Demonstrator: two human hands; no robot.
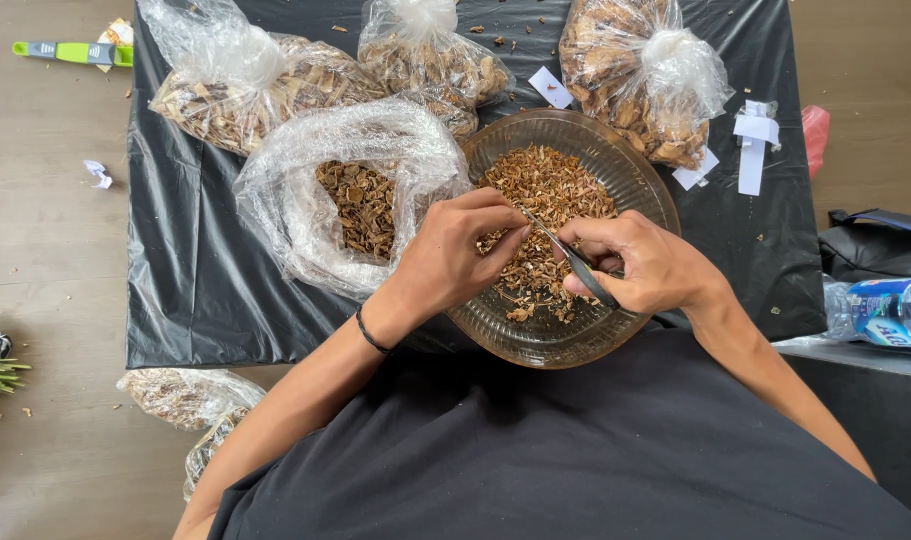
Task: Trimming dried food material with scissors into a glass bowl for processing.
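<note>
Right now, from your head camera, both your hands meet over the glass bowl (pixel 643 180), and everything turns on the small gap between them. Your right hand (pixel 643 265) is closed around a pair of scissors (pixel 573 262), whose blades run up and to the left from your palm, long axis slanting toward your left fingertips. Your left hand (pixel 455 250) has its fingers pressed together, pinching a small dried piece (pixel 515 233) right at the blade tips; the piece itself is too small to make out clearly. So the thing being cut lies just left of and slightly above your scissor grip, held by the nearer left hand, touching or nearly touching the blades.

Below both grips, the bowl holds a heap of cut dried bits (pixel 545 185), tan and brown, short and shredded, piled mostly toward the far side from your hands. Just left of your left hand, an opened clear plastic bag (pixel 305 170) sits on the black sheet (pixel 205 290), with darker, larger dried chunks inside. Beyond the bowl, well away from your grips, lie three tied bags of the same dried material.
</note>
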